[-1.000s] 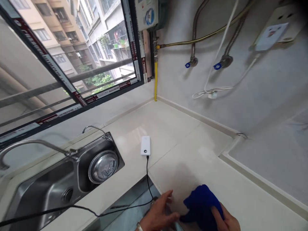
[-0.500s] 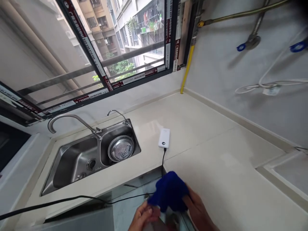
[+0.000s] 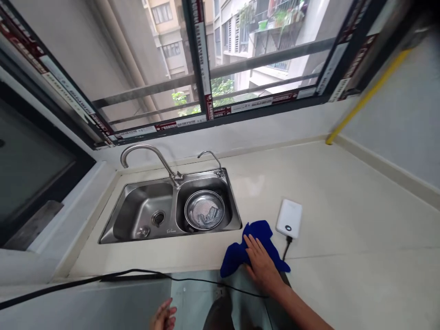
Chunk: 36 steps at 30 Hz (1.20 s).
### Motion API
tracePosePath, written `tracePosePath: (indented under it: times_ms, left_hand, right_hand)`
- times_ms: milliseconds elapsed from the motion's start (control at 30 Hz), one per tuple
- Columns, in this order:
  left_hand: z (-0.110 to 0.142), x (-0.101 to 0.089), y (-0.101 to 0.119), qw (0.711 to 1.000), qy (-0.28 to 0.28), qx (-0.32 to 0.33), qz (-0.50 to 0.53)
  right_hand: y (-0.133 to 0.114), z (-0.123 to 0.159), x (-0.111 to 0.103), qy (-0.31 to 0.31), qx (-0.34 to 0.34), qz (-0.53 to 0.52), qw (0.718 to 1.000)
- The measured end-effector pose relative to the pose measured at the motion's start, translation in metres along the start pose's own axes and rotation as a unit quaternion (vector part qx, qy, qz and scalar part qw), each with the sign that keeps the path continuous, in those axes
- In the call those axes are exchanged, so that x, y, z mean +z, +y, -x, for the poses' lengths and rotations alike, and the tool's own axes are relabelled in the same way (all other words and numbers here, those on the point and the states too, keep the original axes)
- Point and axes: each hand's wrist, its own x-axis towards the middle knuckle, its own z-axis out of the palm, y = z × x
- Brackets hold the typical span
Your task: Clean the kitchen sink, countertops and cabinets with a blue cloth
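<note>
A blue cloth (image 3: 263, 228) lies crumpled on the counter just right of the sink, one corner reaching the front edge. My right hand (image 3: 259, 263) rests flat on top of it, fingers stretched out and pressing down. Low in the view, my left hand (image 3: 164, 316) hangs in front of the counter, empty, its fingers loosely bent and apart. Right of the cloth sits a white power bank (image 3: 289, 217), with a black cable plugged into its near end.
A steel double sink (image 3: 174, 206) is set in the pale counter (image 3: 330, 183), with a tall faucet (image 3: 151, 149) and a slim tap (image 3: 209, 152). A metal strainer (image 3: 205, 209) sits in the right basin. The black cable (image 3: 137, 271) runs across the counter's front. A yellow pipe (image 3: 367, 98) stands at the corner.
The blue cloth was held in the air between both hands; now it lies on the counter under my right hand. My left hand has let go and moved left. The view has swung left.
</note>
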Motion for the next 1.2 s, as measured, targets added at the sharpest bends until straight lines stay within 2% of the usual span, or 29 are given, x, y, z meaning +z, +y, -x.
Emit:
tracePosePath:
  times_ms: [67, 167, 300, 400, 500, 667, 767, 833, 933, 1000, 1067, 1133, 1200]
  left_hand:
    - [-0.010, -0.014, 0.017, 0.997, 0.059, 0.035, 0.041]
    - [-0.020, -0.029, 0.042, 0.980, 0.133, 0.120, 0.082]
    - [-0.032, -0.042, 0.071, 0.950, 0.191, 0.223, 0.102]
    - [-0.040, -0.048, 0.090, 0.936, 0.219, 0.263, 0.085]
    - [-0.047, -0.048, 0.114, 0.934, 0.199, 0.288, 0.068]
    - [-0.065, -0.034, 0.169, 0.941, 0.073, 0.331, -0.014]
    - [-0.074, -0.025, 0.198, 0.926, 0.011, 0.362, -0.106]
    - [-0.076, -0.021, 0.208, 0.896, -0.020, 0.386, -0.220]
    - [-0.075, -0.017, 0.208, 0.840, -0.052, 0.416, -0.343]
    - [-0.074, -0.015, 0.200, 0.807, -0.057, 0.441, -0.389]
    - [-0.075, -0.014, 0.193, 0.781, -0.043, 0.455, -0.425]
    - [-0.077, -0.013, 0.189, 0.770, -0.026, 0.450, -0.453]
    - [-0.079, -0.011, 0.188, 0.760, -0.019, 0.438, -0.480]
  right_hand:
    - [-0.006, -0.006, 0.007, -0.015, -0.023, 0.002, 1.000]
    - [-0.031, -0.037, 0.020, -0.049, -0.058, -0.023, 0.997]
    - [-0.075, -0.096, 0.056, -0.089, -0.091, -0.070, 0.989]
    - [-0.104, -0.135, 0.086, -0.111, -0.114, -0.101, 0.982]
    - [-0.139, -0.168, 0.116, -0.134, -0.145, -0.120, 0.973]
    - [-0.208, -0.207, 0.156, -0.154, -0.202, -0.133, 0.958]
    - [-0.230, -0.220, 0.168, -0.164, -0.211, -0.151, 0.952]
    - [-0.230, -0.224, 0.172, -0.178, -0.216, -0.176, 0.944]
    - [-0.212, -0.218, 0.170, -0.181, -0.226, -0.219, 0.932]
    - [-0.192, -0.204, 0.161, -0.132, -0.198, -0.242, 0.941]
    - [-0.165, -0.183, 0.146, -0.052, -0.141, -0.250, 0.957]
    - [-0.134, -0.156, 0.126, 0.019, -0.088, -0.236, 0.968]
    - [-0.103, -0.125, 0.106, 0.063, -0.053, -0.199, 0.977]
